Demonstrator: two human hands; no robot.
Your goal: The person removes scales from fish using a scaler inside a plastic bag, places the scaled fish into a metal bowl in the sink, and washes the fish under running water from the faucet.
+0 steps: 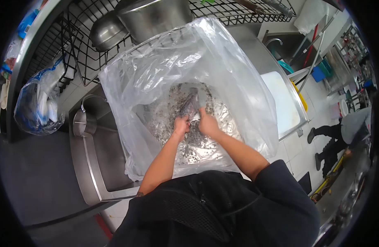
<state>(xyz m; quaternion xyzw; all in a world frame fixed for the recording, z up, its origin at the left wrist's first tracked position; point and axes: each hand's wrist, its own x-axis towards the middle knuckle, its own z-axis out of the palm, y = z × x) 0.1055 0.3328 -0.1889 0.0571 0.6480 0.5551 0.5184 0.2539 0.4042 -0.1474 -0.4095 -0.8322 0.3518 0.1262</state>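
Observation:
A large clear plastic bag (247, 94) lies spread open in front of me, with many small dark flecks over its bottom. Inside it is a dark grey fish (190, 103), pointing away from me. My left hand (181, 125) is closed round the near end of the fish. To the right of the fish, my right hand (207, 124) has its fingers wrapped round something I cannot make out, with the thumb side up; a pale flat shape stands out beyond it.
A steel sink (109, 152) with a faucet is at the left. Behind the bag, a black wire rack (80, 61) holds steel pots (154, 20). A white board (275, 99) lies at the right. Another person (354, 127) stands farther right.

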